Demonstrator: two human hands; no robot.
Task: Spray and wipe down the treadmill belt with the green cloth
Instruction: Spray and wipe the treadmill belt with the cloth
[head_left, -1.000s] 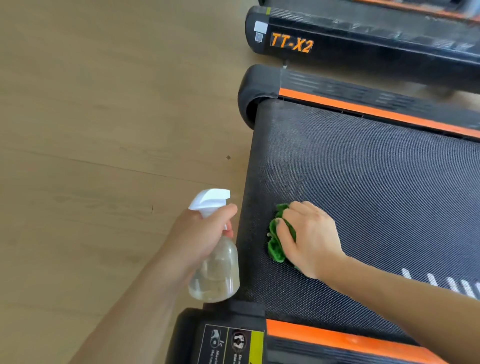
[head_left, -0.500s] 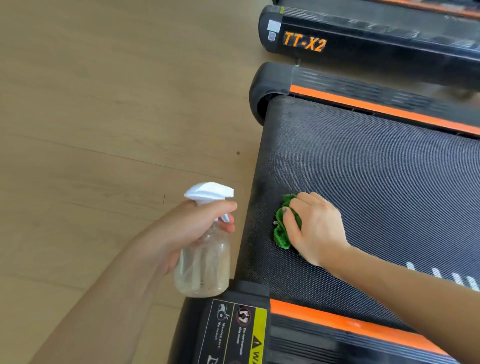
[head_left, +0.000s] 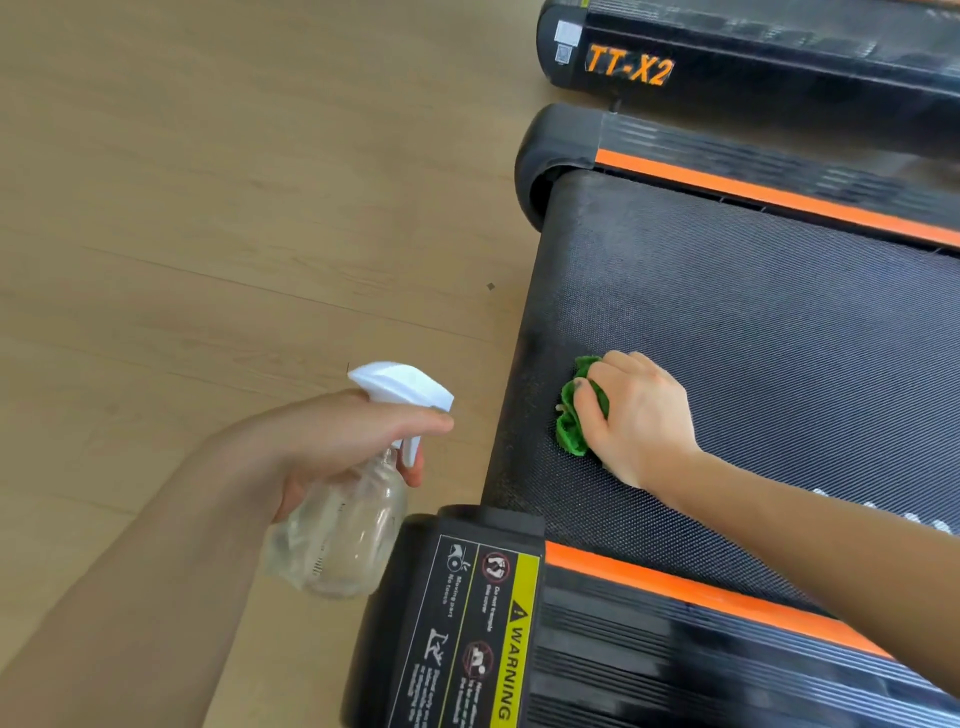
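A person's right hand (head_left: 636, 415) presses a bunched green cloth (head_left: 574, 415) against the black, finely textured treadmill belt (head_left: 753, 332), near the belt's left end, with the fingers curled over the crumpled fabric so that only its left edge shows beyond the knuckles. The left hand (head_left: 332, 441) grips a clear spray bottle (head_left: 343, 540) by the neck, held over the wood-look floor (head_left: 208, 208) just left of the treadmill, one finger curled at the white trigger head (head_left: 400, 389), whose nozzle points right toward the belt; the bottle looks nearly transparent, and how much liquid it holds cannot be told. Orange stripes run along the side rails, the far rail (head_left: 779, 192) above the belt and the near rail (head_left: 675, 587) below it, and a yellow and black warning label (head_left: 488, 634) sits on the near rail's left end cap. Beyond the far rail lies a second black machine (head_left: 779, 57) marked TT-X2 in orange letters. White markings (head_left: 883, 512) show on the belt at the right, partly hidden by the right forearm
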